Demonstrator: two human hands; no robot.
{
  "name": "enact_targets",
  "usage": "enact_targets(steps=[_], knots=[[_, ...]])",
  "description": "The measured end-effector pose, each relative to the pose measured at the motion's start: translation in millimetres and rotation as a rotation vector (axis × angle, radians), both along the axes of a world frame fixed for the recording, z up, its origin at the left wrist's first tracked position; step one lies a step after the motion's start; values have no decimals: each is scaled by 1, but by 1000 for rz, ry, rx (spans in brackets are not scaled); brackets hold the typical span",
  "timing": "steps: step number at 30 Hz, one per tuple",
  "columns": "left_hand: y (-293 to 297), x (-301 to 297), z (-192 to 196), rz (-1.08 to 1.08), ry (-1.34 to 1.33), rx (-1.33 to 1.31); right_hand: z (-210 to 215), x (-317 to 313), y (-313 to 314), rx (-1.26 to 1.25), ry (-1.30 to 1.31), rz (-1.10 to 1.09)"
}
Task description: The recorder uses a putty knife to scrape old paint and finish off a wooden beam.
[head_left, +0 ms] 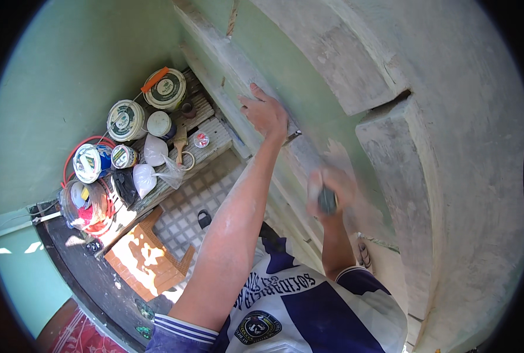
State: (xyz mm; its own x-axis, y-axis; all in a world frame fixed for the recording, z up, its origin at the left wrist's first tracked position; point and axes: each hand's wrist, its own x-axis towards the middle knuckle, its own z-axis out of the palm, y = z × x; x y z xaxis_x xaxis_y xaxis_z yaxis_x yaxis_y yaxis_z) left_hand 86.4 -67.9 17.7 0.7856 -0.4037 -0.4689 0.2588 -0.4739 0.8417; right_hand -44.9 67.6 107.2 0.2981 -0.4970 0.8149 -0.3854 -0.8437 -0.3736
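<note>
My left hand reaches up and presses flat against the grey plastered moulding of the wall, fingers spread, with a thin metal blade showing at its edge. My right hand is blurred with motion and closed around a dark tool handle, held against the pale green wall just below a curved plastered arch. Both forearms are dusted with white.
Far below, a wooden board carries several paint tubs, white plastic bags and a brush. A bucket with red cable stands beside it. Patterned floor tiles and a sandal lie underneath.
</note>
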Motion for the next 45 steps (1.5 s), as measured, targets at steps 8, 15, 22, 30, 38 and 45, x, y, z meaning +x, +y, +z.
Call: enact_targets(steps=[8,15,22,30,38,45], knots=[[3,-3,2,5,1,3,4,-2,5,181,19,84],[7,-1,7,-5,23,39,-5,-5,2,25,74,19],[-1,-1,-2,3,0,11,-4,-10,6,-1,97,84],[3,-3,4,-8,-5,7,-5,1,2,154,-14,107],[1,-3,0,4,-7,-18,8,-7,9,225,-95,289],[2,-5,1,33,-36,-31,7,4,6,183,-123,253]])
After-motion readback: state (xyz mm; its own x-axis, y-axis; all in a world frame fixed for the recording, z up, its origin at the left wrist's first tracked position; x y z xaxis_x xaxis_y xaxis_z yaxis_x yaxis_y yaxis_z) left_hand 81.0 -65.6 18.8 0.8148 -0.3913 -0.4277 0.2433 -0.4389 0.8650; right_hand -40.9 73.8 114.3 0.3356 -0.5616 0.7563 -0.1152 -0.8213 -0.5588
